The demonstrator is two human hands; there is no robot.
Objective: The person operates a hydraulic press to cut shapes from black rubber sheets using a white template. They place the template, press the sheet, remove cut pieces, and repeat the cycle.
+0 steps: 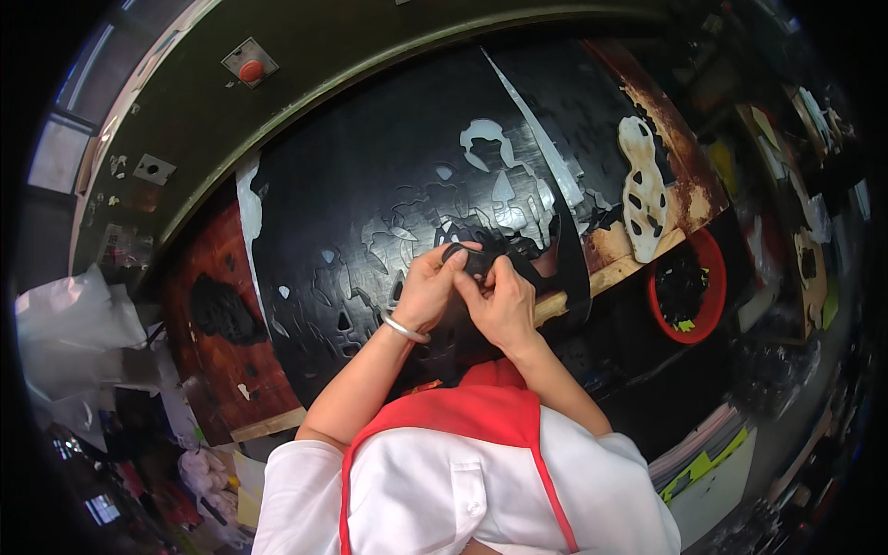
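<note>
My left hand (428, 291), with a silver bangle at its wrist, pinches a small dark piece of sheet material (476, 263). Opposite it, my right hand (504, 301) grips the same piece with thumb and fingertips. Both hands are close together, above the near edge of a large glossy black sheet (342, 157). Many shapes are cut into this sheet, and pale patches show through some of the openings. Crumpled black scraps (523, 248) lie just beyond my right hand. The fingers partly cover the held piece, so its full outline is hidden.
A white perforated shoe-shaped piece (636, 222) lies on the reddish board at right. Beside it is a red tub (718, 301) with black and yellow-green scraps. A green machine beam with a red button (252, 70) spans the back. Black material (222, 310) lies left.
</note>
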